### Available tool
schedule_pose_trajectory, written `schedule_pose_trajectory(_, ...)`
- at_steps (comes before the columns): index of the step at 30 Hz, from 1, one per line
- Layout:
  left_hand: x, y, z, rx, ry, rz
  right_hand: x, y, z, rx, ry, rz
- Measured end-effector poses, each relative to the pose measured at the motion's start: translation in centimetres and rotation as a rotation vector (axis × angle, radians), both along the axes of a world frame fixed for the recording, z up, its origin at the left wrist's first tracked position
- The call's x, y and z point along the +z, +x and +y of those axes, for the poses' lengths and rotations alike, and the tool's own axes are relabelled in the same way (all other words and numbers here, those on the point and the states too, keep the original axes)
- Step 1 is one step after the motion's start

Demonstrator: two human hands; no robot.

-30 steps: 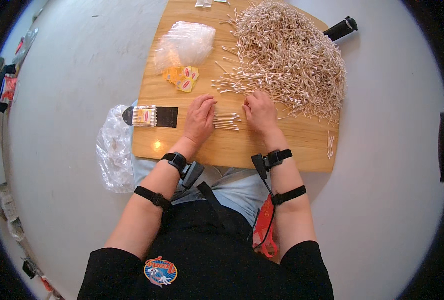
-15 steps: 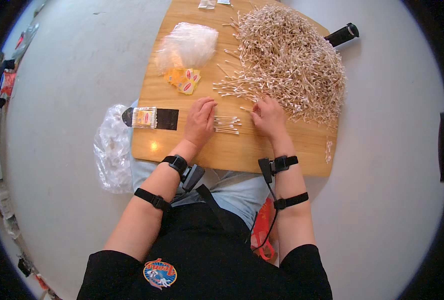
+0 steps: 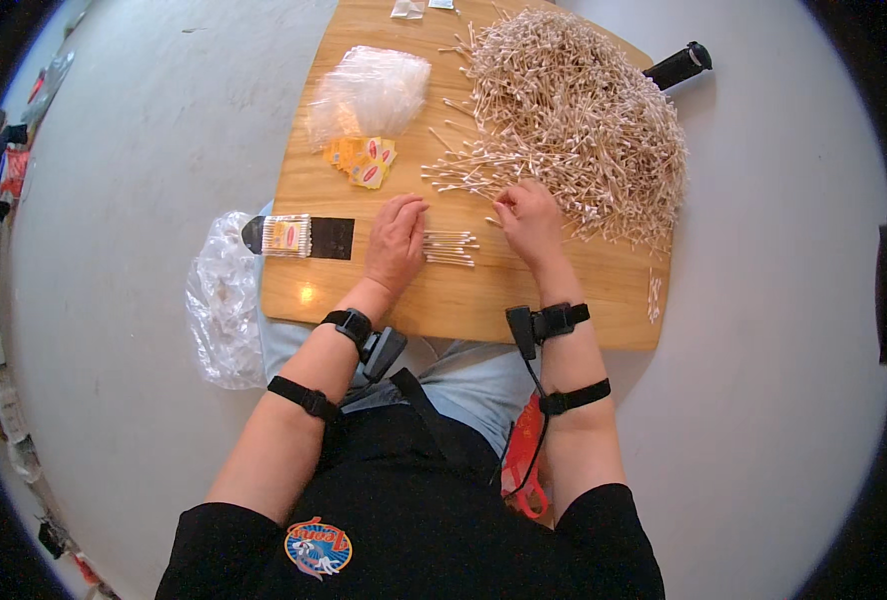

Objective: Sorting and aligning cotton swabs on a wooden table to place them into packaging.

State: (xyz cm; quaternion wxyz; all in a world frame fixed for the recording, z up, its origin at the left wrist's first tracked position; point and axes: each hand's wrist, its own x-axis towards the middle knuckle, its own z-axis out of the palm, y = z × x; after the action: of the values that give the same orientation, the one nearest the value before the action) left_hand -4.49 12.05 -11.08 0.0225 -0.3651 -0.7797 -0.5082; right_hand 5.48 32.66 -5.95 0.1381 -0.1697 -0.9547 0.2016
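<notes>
My left hand (image 3: 396, 245) rests on the wooden table (image 3: 444, 310) with its fingers curled together. From under its thumb side a neat row of cotton swabs (image 3: 451, 248) sticks out to the right, side by side; their left ends are hidden by the hand. My right hand (image 3: 530, 225) is closed in a pinch just below the loose pile of cotton swabs (image 3: 584, 120). A white swab tip (image 3: 491, 221) pokes out left of its fingertips; the rest is covered.
Clear plastic bags (image 3: 372, 85) lie at the back left, with yellow-orange printed cards (image 3: 364, 160) before them. A packed bundle of swabs (image 3: 287, 236) sits by a black strip (image 3: 333, 239) at the left edge. A black cylinder (image 3: 679, 66) juts past the far right edge.
My right hand has shifted slightly left and away from me, pinching a swab near the pile. My left hand stays by the row. The whole view has drifted slightly.
</notes>
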Motion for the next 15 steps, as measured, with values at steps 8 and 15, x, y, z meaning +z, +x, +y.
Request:
schedule_pose_trajectory(8, -0.4, -0.1, -0.1, 0.012, 0.014, 0.06, -0.6, 1.9, -0.3, 0.011, 0.128, -0.065)
schedule_pose_trajectory(15, -0.4, -0.1, 0.0, -0.002, 0.029, 0.048, -0.2, 2.2, -1.2, -0.048, 0.058, 0.024)
